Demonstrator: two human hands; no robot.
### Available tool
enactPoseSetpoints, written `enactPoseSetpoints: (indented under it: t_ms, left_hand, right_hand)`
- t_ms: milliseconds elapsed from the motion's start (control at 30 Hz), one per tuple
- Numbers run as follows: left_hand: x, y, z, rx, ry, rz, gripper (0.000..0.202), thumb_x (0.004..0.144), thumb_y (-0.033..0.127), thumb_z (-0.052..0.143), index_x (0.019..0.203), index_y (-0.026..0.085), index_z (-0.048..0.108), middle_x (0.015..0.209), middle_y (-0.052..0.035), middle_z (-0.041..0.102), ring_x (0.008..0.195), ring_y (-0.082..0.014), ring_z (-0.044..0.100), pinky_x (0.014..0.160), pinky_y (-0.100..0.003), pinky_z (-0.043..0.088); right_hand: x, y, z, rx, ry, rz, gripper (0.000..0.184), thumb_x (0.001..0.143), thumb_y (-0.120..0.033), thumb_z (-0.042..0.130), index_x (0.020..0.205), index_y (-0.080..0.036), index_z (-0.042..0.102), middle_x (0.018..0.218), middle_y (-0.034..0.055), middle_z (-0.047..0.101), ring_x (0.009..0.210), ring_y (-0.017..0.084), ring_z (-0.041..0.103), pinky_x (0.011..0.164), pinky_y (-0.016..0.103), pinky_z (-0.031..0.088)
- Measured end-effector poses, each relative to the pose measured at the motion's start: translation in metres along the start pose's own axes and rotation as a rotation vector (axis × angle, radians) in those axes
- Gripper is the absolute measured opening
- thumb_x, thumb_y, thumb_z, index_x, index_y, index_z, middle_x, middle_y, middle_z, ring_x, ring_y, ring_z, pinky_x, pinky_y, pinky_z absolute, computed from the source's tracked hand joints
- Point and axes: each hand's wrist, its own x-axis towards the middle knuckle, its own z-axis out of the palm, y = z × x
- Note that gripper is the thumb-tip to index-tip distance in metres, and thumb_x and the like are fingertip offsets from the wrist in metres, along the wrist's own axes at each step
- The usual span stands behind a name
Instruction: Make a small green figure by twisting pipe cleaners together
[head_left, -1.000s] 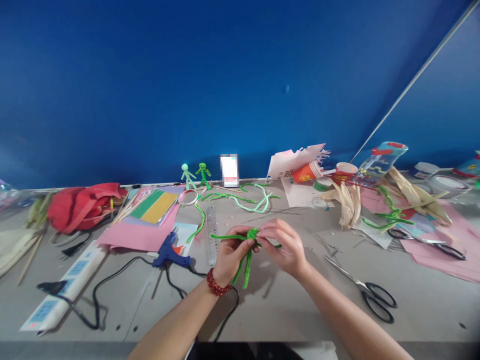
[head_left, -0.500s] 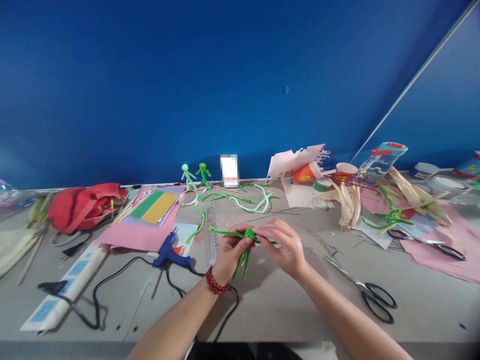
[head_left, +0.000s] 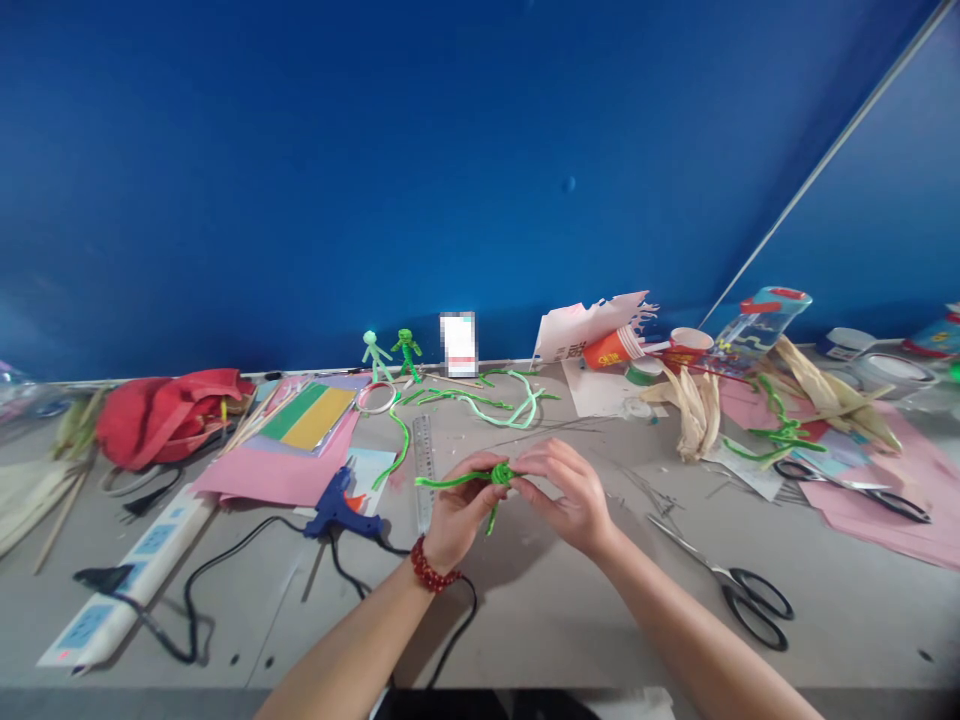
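- One left hand (head_left: 457, 520)
- One right hand (head_left: 574, 498)
- One knotted green bundle (head_left: 502, 474)
- Two upright green figures (head_left: 407, 350)
- Two pairs of scissors (head_left: 724, 573)
- One blue glue gun (head_left: 330, 508)
- One clear ruler (head_left: 424, 455)
- One white power strip (head_left: 126, 578)
- One red cloth bag (head_left: 161, 415)
- One red beaded bracelet (head_left: 430, 568)
- One red-lidded clear bottle (head_left: 761, 328)

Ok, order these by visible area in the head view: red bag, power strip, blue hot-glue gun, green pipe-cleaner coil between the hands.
1. Red bag and power strip: too alike to rank.
2. Blue hot-glue gun.
3. Green pipe-cleaner coil.
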Motion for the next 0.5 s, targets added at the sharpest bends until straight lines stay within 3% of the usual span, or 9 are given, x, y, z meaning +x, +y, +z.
enactPoseSetpoints:
  t_ms: [300,500]
  left_hand:
    - [-0.0015,-0.0056,-0.0009,-0.035,0.004,-0.039,0.021,0.074,0.024,0.077,0.093,0.018,0.071,0.079,-0.0025,0.069,0.068,-0.0121,0.061,0.065,-0.024,0.051]
    - [0.0016,-0.0009,0.0042,-0.181,0.089,-0.153,0.02,0.073,0.029,0.078,0.087,0.017,0.069,0.075,-0.0017,0.07,0.062,-0.0108,0.061,0.061,-0.023,0.05]
  right_hand:
    - [-0.0027,0.0014,0.0009,-0.117,-0.031,-0.086,0.019,0.085,-0.012,0.063,0.101,-0.022,0.066,0.087,0.006,0.073,0.078,0.018,0.065,0.074,0.034,0.052]
    - [-0.0034,0.0012,-0.0007,-0.144,-0.035,-0.075,0.024,0.085,-0.015,0.062,0.107,-0.022,0.064,0.091,0.0067,0.072,0.083,0.02,0.066,0.076,0.036,0.053]
